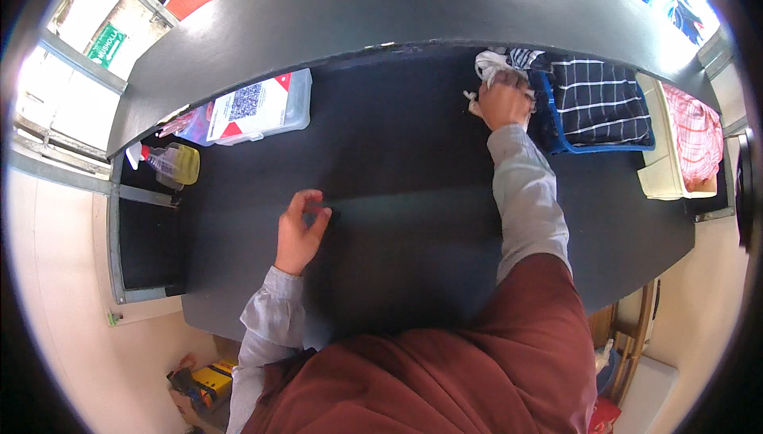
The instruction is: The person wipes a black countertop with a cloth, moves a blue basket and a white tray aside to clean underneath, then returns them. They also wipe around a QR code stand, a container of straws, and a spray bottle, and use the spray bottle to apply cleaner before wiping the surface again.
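My right hand [505, 100] reaches to the back of the black table, with its fingers closed around a crumpled white cloth [492, 63]. Part of that cloth is hidden under the hand. Just right of it stands a blue plastic basket [608, 149] filled with dark checked fabric [599, 100]. A black-and-white striped cloth [526, 58] lies at the basket's back left corner. My left hand [300, 232] hovers over the table's left half, thumb and fingers curled but apart, with nothing between them.
A raised dark shelf [381, 5] overhangs the back of the black tabletop [393, 255]. At left are a lidded plastic box [262, 106] bearing a printed code and a yellow spray bottle [183, 164]. A cream basket [661, 177] with red checked cloth [691, 136] stands far right.
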A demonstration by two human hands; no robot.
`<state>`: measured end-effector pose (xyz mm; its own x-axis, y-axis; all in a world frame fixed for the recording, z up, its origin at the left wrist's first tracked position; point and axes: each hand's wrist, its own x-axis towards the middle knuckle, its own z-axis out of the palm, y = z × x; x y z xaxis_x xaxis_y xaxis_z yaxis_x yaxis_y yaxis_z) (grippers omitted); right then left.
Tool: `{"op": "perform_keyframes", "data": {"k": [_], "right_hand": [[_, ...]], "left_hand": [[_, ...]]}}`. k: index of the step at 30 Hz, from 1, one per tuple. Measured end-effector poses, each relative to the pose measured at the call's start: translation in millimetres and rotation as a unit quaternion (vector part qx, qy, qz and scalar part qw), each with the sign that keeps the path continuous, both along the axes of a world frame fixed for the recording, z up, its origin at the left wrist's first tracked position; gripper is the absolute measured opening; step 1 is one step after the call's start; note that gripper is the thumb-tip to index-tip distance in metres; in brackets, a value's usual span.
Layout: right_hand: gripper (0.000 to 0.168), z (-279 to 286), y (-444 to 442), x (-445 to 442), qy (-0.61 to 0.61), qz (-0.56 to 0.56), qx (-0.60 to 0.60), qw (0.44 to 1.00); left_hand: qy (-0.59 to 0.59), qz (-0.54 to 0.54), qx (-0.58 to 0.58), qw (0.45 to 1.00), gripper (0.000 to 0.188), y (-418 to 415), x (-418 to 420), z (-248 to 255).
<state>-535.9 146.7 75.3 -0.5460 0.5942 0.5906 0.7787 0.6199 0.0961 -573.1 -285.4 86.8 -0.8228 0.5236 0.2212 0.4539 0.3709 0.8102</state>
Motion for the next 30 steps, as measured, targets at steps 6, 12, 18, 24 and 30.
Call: {"op": "perform_keyframes", "data": {"k": [6, 12, 18, 24, 30], "right_hand": [[0.050, 16.0, 29.5, -24.7, -0.002, 0.025, -0.107, 0.994], [0.049, 13.8, 25.4, -20.5, -0.033, 0.049, -0.116, 0.991], [0.041, 1.3, -63.2, -8.2, -0.081, 0.365, -0.122, 0.920], [0.060, 3.7, -30.8, -32.8, -0.004, 0.177, -0.095, 0.980], [0.065, 16.0, -57.0, -77.0, 0.001, 0.004, -0.150, 0.989]], "left_hand": [[-0.009, 0.005, -0.002, 1.000, 0.027, -2.6, -9.6, 1.9], [-0.176, 0.069, 0.112, 0.976, 0.027, 4.7, -34.3, -10.4], [-0.445, 0.168, 0.368, 0.799, 0.057, 12.8, -88.3, -19.2], [-0.476, 0.190, 0.540, 0.668, 0.098, 19.8, -148.5, -22.3], [-0.475, 0.204, 0.571, 0.638, 0.107, 21.3, -178.9, -14.2]]}}
